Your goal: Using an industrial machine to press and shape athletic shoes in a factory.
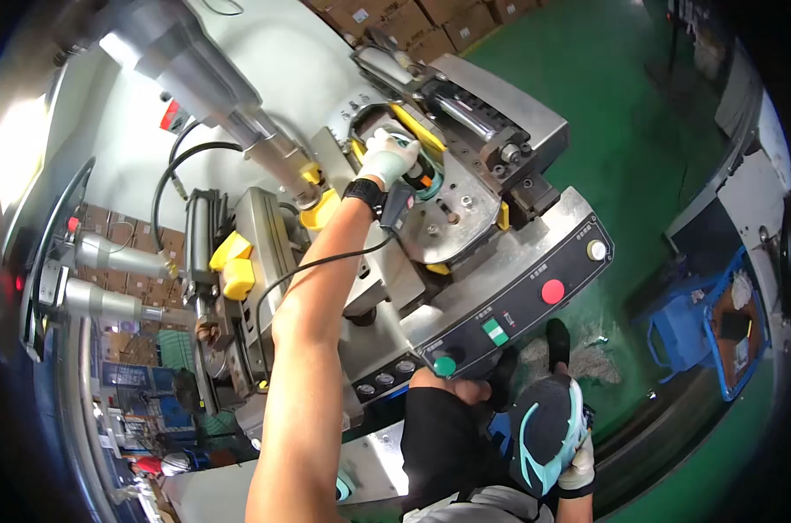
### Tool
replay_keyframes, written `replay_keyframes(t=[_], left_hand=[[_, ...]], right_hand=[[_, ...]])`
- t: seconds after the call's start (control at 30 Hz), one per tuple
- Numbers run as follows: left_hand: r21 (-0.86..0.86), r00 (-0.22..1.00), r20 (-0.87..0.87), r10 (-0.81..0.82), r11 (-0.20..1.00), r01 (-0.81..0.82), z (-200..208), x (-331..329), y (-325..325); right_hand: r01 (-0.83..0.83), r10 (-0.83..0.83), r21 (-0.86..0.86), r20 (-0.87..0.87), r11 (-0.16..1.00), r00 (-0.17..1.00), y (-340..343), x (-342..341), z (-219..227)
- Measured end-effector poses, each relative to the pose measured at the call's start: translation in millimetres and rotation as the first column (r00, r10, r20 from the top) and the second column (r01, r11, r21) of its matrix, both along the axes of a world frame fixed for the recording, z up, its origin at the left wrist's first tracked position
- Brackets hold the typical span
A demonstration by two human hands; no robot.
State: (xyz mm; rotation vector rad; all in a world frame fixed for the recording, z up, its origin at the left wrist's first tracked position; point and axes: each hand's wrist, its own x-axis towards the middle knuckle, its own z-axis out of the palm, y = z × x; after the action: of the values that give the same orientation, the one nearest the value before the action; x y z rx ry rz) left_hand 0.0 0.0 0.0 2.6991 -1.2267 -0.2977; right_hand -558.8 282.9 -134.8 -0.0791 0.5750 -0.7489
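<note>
- Head view: the white-gloved left hand lies over the far end of a black, teal and orange shoe-shaped piece on the grey metal plate; whether its bent fingers grip cannot be told.
- That piece's long axis slants from those fingers toward the plate's near edge.
- Beyond that edge, by the body, the gloved right hand has its fingers closed on a black fabric shoe with teal trim.

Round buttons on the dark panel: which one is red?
The middle button is red; the left button is green, the right button pale.
</note>
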Motion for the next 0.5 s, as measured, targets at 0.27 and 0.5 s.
replay_keyframes(t=[0.27, 0.5], left_hand=[[-0.044, 0.993, 0.068, -0.093, 0.994, 0.096, 11, 1, -34], [-0.468, 0.957, -0.285, -0.057, 0.880, -0.086, 112, -59, 56]], right_hand=[[0.113, -0.106, 0.048, -0.127, 0.992, 0.986, -45, 4, 5], [-0.086, -0.024, -0.440, -0.239, 0.894, 0.971, -76, 42, 28]])
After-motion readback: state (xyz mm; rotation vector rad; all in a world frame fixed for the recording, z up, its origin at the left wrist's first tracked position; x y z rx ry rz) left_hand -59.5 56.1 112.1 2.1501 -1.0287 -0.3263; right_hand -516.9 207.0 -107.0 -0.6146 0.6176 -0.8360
